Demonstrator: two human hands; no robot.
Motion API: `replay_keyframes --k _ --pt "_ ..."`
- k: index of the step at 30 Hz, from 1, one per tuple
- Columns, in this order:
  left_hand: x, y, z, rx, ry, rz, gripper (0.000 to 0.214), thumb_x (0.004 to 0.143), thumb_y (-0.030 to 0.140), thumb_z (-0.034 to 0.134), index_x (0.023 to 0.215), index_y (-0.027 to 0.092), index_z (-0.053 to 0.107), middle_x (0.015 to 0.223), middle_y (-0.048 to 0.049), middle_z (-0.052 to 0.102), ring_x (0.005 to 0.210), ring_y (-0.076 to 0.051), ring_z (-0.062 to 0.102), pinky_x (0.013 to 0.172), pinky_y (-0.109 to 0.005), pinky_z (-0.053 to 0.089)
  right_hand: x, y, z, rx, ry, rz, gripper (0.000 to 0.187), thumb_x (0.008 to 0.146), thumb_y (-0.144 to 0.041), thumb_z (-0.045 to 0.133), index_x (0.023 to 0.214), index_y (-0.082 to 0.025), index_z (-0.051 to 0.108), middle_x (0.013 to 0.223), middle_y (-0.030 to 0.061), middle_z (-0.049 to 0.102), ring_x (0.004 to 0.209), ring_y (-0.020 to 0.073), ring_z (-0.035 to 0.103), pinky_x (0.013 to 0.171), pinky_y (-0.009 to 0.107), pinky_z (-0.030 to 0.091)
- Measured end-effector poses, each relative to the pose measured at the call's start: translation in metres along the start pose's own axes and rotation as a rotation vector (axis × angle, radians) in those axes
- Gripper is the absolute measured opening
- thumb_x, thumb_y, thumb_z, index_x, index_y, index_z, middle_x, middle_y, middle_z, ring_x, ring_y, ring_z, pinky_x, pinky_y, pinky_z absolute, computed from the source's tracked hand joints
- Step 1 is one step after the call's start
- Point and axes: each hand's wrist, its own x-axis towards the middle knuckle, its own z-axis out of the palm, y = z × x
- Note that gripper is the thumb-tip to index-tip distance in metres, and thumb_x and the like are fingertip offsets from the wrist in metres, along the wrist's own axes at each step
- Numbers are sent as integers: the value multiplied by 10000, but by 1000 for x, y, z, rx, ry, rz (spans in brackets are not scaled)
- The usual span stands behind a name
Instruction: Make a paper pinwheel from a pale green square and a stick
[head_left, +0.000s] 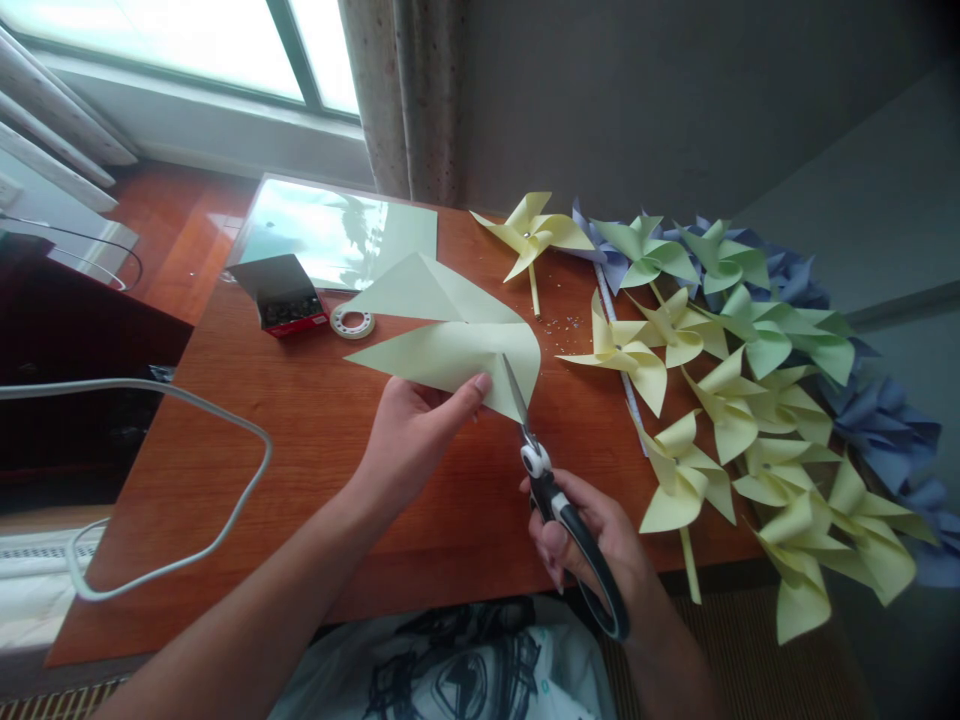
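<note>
While your left grip (409,430) pinches the pale green paper (420,352) between thumb and fingers, your right grip (592,530) wraps the handles of the scissors (541,470). You have the paper over the middle of the desk (285,430), one blade lying across its near right part; your left fingertips are hidden under the sheet, as is any blade below. Marks on the ruler (634,408) are too fine to read, and yellow pinwheels (679,478) cover stretches of it. Any lettering on the red box (298,322) is too small to read, and its dark contents are hard to make out. Your shirt's dark print (457,685) runs off the bottom edge. At your right, overlapping pinwheels partly hide the purple ones (889,430).
</note>
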Motion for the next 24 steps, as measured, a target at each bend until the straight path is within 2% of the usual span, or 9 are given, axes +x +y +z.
replay_keyframes --k 24 --pt "0 -2 -1 -16 -36 27 122 804 268 814 812 157 763 715 -7 721 672 -150 647 633 -231 514 -1 2 0 -38 43 25 542 746 -527 843 1100 -157 664 630 -47 537 442 52 436 411 164 349"
